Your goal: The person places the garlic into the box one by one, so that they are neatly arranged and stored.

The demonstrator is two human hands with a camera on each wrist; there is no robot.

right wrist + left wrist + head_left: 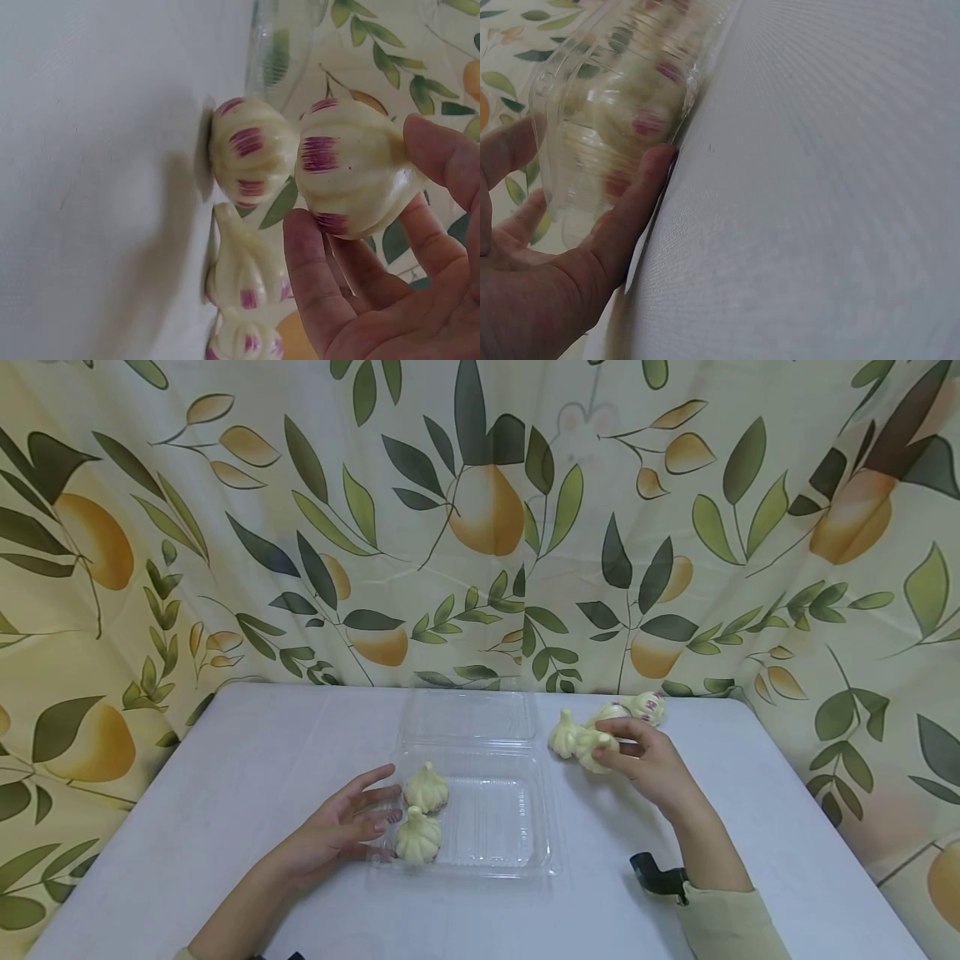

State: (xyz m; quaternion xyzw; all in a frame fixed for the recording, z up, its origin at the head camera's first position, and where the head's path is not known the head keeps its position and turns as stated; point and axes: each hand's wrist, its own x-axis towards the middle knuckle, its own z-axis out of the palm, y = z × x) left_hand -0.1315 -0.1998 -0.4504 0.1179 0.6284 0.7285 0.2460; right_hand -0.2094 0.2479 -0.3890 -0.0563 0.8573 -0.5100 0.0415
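Observation:
My right hand (pixel 647 762) pinches a garlic bulb (pixel 349 172) between thumb and fingers, off the table at the right of a clear plastic clamshell box (pixel 553 810). Close by sit three more garlic bulbs, among them one with its neck upright (pixel 564 735) and another with purple marks (pixel 649 707). Inside the box, along its left side, are two pale bulbs, a back one (pixel 426 788) and a front one (pixel 417 837). With spread fingers, my left hand (pixel 337 827) touches the box's left wall; in the left wrist view its thumb (pixel 641 195) lies low against the plastic.
The box's lid (pixel 468 714) lies opened toward the back of the white table (pixel 300 735). Behind the table hangs a curtain (pixel 420 568) printed with fruit and leaves. A black strap piece (pixel 658 874) sits by the right sleeve (pixel 723 922).

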